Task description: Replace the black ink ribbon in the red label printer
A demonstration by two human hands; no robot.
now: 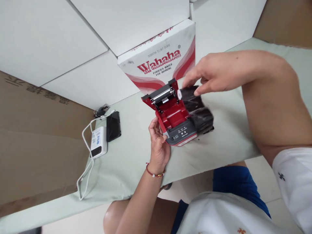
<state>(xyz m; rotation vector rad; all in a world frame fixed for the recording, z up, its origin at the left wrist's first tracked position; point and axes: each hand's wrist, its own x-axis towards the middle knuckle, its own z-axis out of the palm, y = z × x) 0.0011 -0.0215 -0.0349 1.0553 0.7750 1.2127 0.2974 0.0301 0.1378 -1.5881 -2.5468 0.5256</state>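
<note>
A small red and grey printer (175,121) sits on the pale green table (219,143) with its lid (161,94) flipped up at the back, so the red paper bay shows. My left hand (158,143) grips the printer's front left corner, fingers curled on it. My right hand (219,73) hovers over the printer's right side and pinches a black ribbon or roll (192,97) with a white core end. Motion blurs this black piece, which hangs down across the printer's right edge.
A white and red Wahaha cardboard box (163,55) stands just behind the printer. To the left lie a black phone (113,126), a white power bank (98,141) with a white cable (85,175), and keys (100,111). Brown cardboard (36,146) borders the table's left side.
</note>
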